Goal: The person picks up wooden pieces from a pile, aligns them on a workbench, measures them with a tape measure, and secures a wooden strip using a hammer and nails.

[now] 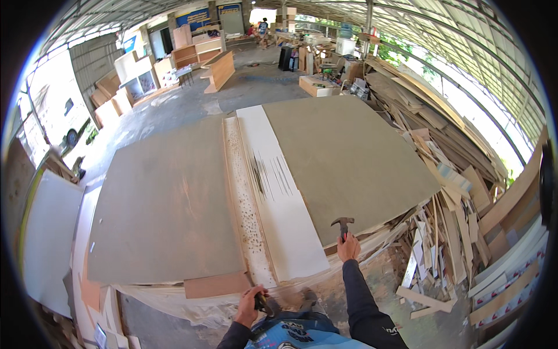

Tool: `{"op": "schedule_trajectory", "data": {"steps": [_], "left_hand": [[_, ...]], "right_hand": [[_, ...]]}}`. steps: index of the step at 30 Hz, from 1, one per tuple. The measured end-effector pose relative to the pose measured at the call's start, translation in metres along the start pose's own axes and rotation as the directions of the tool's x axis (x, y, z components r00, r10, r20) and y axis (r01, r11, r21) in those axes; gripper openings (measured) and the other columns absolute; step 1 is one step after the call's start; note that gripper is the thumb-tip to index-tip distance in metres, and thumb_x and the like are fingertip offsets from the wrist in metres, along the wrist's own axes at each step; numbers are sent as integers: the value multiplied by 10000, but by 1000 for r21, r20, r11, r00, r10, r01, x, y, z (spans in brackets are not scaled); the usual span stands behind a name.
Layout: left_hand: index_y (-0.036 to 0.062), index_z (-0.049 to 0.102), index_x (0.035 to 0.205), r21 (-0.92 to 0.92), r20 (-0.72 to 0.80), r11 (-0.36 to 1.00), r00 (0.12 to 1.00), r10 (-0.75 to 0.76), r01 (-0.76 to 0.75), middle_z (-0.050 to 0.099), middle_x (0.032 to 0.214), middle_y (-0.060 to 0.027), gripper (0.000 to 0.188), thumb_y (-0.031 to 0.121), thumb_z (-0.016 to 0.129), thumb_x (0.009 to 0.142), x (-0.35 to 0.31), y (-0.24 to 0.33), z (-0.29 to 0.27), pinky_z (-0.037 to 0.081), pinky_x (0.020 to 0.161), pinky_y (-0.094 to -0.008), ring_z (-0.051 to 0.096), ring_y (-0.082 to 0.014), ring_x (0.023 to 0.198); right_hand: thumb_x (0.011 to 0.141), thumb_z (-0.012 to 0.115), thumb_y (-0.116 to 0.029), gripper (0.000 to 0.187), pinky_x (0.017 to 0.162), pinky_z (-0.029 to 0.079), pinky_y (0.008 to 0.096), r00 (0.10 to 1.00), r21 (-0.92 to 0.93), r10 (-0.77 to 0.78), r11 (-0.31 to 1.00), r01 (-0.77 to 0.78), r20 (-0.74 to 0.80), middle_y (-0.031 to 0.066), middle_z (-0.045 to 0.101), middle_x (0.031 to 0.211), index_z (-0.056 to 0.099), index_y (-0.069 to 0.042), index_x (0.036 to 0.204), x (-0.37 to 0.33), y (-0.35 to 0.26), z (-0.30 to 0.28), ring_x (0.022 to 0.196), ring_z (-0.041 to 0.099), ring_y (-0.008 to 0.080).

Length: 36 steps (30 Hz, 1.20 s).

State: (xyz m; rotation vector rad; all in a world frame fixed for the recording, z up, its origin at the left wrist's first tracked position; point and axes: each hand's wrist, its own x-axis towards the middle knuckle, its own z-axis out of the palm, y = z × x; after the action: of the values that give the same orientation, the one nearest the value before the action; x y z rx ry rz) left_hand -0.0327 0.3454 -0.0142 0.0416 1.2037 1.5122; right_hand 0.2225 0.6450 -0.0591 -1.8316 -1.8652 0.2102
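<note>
My right hand (349, 248) is wrapped round the handle of a claw hammer (343, 221), its head over the near edge of a large grey-brown sheet (354, 157). Close to my body, my left hand (247, 306) is closed around a dark tool (263, 303) whose kind I cannot make out. In front of me a white panel (296, 238) with dark streaks lies beside that sheet. Left of it runs a narrow strip (250, 227) speckled with brown spots. A second grey-brown sheet (168, 203) lies farther left, with a reddish-brown board piece (215, 284) at its near edge.
Wood offcuts (436, 244) are heaped on the right, below a long stack of boards (430, 110). White panels (52, 232) stand at the left. Farther off are a wooden counter (220, 71), cabinets (136, 74), a black speaker-like box (285, 59) and people (263, 30).
</note>
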Motion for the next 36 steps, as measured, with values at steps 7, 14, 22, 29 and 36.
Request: {"op": "schedule_trajectory", "data": {"steps": [7,14,22,29,36], "left_hand": [[39,598,790,-123,-335,980,936,106,-155,617,775,-106,250,251,639,916,-7,-21,-17,542,632,-365,659,-253,671],[42,597,812,-146,-402,982,914,51,-120,594,721,-82,288,300,616,938,14,-53,-20,531,583,-362,635,-238,628],[55,615,795,-255,-353,957,935,42,-139,576,707,-39,284,308,641,922,34,-54,24,477,567,-296,579,-164,642],[74,601,785,-322,-338,936,941,27,-143,587,716,-50,277,305,614,937,39,-68,5,500,593,-336,601,-193,651],[56,618,804,-262,-345,953,937,52,-149,599,738,-44,267,289,618,934,35,-72,7,488,583,-299,600,-173,653]], "right_hand": [[786,727,-281,370,881,432,460,993,-130,-113,985,117,38,173,585,1078,602,-53,1049,90,6,36,1060,539,338],[822,653,-260,296,839,417,489,975,-17,-223,975,223,5,175,529,1057,552,-55,1010,26,-7,33,1038,516,356],[947,468,-460,480,803,471,503,749,236,-25,956,-176,662,246,665,928,640,-19,866,-51,28,108,910,629,418],[953,442,-519,604,743,480,509,889,129,25,987,-94,458,265,661,830,649,24,790,-24,-40,10,830,642,433],[914,547,-470,563,572,408,462,971,365,30,924,-117,236,230,580,626,628,51,716,62,21,-38,578,575,348]]}}
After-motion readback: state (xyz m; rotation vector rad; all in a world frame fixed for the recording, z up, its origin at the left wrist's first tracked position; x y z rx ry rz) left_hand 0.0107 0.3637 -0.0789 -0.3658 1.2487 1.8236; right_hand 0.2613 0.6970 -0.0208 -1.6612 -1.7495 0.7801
